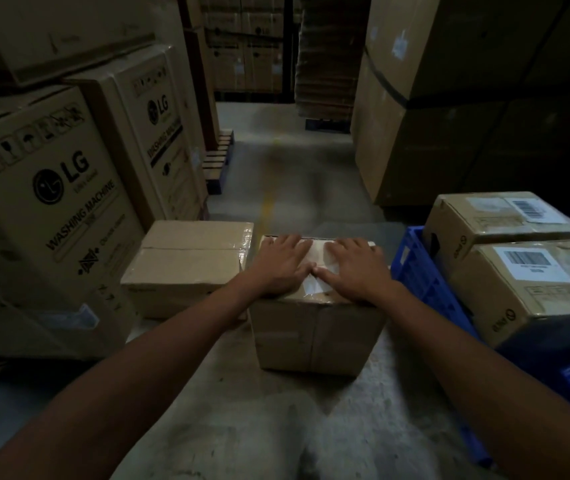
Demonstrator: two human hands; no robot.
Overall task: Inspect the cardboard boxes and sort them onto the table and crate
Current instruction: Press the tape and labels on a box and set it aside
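Note:
A taped cardboard box (314, 334) stands on the concrete floor straight ahead. My left hand (280, 266) and my right hand (358, 268) both lie flat on its top, fingers stretched forward, thumbs almost meeting over a white label. A second, wider cardboard box (186, 265) sits on the floor just left of it, touching or nearly so. At the right, a blue plastic crate (415, 271) carries two cardboard boxes with barcode labels: one farther back (498, 223) and one nearer (533, 289).
Large washing machine cartons (51, 202) are stacked along the left. Tall brown cartons (415, 116) wall off the right. A concrete aisle (287, 168) runs ahead between them toward pallets and more stacked cartons. The light is dim.

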